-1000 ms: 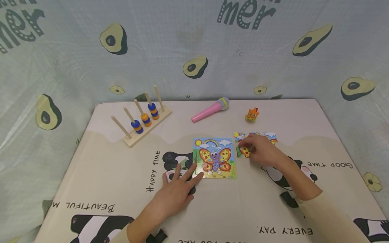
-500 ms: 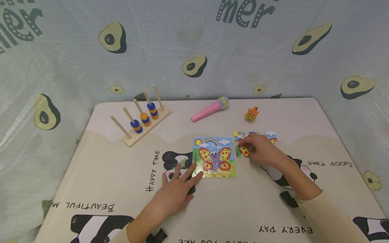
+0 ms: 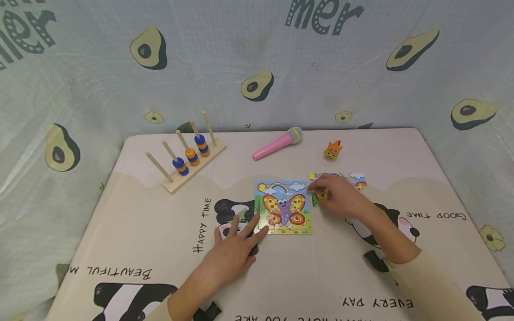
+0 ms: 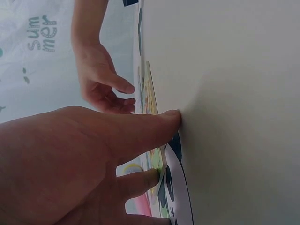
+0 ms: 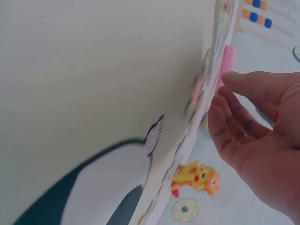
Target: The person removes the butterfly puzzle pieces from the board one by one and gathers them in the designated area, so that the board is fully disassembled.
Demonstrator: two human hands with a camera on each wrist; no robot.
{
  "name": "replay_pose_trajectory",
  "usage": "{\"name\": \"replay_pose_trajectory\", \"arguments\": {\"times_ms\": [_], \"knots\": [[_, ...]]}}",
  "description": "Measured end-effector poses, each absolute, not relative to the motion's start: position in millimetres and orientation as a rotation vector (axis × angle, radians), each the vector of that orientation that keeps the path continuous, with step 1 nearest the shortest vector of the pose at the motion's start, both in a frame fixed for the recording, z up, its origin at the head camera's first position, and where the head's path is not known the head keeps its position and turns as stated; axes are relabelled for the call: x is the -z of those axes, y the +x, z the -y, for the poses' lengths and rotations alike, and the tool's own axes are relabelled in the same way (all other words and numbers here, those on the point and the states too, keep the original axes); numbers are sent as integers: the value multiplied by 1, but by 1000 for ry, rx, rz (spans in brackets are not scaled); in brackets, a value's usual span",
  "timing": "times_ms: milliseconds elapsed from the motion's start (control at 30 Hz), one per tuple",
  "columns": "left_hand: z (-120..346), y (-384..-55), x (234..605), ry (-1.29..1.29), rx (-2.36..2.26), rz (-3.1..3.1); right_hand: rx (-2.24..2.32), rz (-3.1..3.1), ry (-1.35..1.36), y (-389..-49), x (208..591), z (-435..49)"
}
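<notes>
A square butterfly puzzle (image 3: 286, 207) lies on the table in the head view, its picture whole. My left hand (image 3: 232, 261) rests by its left side with fingers spread, fingertips on the puzzle's lower left edge. In the left wrist view the left thumb (image 4: 154, 126) is stretched out along the table. Over loose puzzle pieces (image 3: 358, 179) right of the puzzle hovers my right hand (image 3: 339, 194), its fingertips near the puzzle's upper right edge. In the right wrist view the right hand (image 5: 258, 117) has loosely bent fingers, and nothing shows between them and the thumb. It partly hides the pieces.
A wooden peg stand (image 3: 194, 166) with blue and orange rings stands at the back left. A pink toy microphone (image 3: 277, 145) lies at the back middle. Right of it sits a small orange and yellow figure (image 3: 333, 150). A printed cloth (image 3: 257, 267) covers the table.
My right hand has shifted a little to the left, from over the loose pieces toward the puzzle's right edge. The left hand has stayed in place.
</notes>
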State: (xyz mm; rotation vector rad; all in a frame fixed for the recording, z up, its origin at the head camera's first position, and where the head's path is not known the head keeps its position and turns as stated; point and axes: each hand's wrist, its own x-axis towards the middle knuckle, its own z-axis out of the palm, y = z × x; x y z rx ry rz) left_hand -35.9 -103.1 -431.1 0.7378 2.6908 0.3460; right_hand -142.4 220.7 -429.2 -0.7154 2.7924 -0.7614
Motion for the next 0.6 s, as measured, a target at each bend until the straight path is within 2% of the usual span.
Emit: {"name": "replay_pose_trajectory", "arguments": {"times_ms": [600], "knots": [[105,-36,430,751,-351,-2691,852,-2605,-764,-148,427,-162]]}}
